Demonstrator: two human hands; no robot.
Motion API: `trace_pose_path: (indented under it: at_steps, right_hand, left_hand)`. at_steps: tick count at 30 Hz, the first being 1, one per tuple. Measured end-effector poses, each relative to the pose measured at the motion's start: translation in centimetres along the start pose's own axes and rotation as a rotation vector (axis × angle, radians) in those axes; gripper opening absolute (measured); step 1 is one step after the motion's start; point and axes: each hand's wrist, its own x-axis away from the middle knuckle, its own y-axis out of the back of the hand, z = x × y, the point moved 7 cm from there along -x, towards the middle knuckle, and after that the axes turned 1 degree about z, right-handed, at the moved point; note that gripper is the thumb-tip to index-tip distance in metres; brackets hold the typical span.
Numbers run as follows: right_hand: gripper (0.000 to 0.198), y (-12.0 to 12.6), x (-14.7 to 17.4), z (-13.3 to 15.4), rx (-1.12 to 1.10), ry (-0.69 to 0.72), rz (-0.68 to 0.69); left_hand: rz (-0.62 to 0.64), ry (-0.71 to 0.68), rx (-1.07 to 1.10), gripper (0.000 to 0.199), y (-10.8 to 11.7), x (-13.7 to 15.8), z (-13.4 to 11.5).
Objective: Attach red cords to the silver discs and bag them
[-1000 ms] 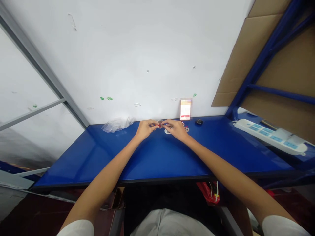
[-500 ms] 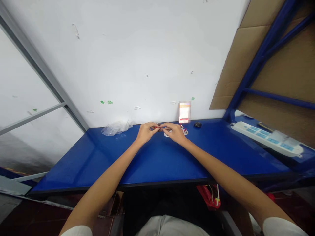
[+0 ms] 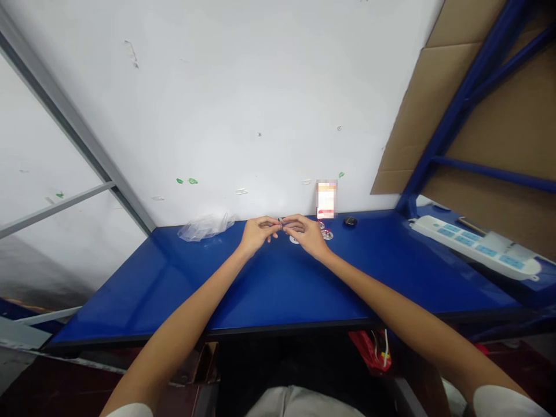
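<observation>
While a small part (image 3: pixel 280 224), mostly hidden, is pinched over the blue desk (image 3: pixel 278 289) between the left grip (image 3: pixel 255 236) and the right grip (image 3: pixel 309 236), a round piece (image 3: pixel 328 235) is seen beside the right grip and, farther back, a lit screen (image 3: pixel 326 200) is propped at the wall (image 3: pixel 260 87).

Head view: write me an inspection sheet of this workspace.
Surface: blue table, glossy.
Job's things: small object at the fingertips, details unclear; round pale pieces nearby.
Clutter: crumpled clear plastic, small black item, bright panel.
Hands: left hand and right hand both pinch the small object.
Cables: white cord-like strand at the red bag below.
Surroundings: white wall, cardboard, power strip.
</observation>
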Motion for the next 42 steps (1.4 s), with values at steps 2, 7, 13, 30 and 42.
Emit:
trace_pose_path:
  at_steps: [2,7,13,30,42]
  right_hand:
    - [0.027,0.0,0.0,0.6,-0.015,0.033,-0.019]
    - [0.03,0.2,0.1,1.5,0.003,0.124,-0.047]
    - [0.027,0.4,0.1,2.3,0.036,0.163,-0.038]
    - [0.018,1.2,0.0,2.9,0.142,0.205,-0.083]
    - [0.021,1.0,-0.3,2.9,0.176,0.206,-0.047]
  left_hand:
    - [-0.005,0.0,0.068,0.041,0.0,-0.1,0.0]
    - [-0.016,0.004,0.087,0.048,-0.2,-0.2,0.3]
    - [-0.029,0.005,0.073,0.047,-0.4,0.0,-0.1]
    - [0.072,-0.008,0.003,0.043,-0.8,0.1,-0.6]
    - [0.049,0.023,0.137,0.046,-0.6,0.1,0.0]
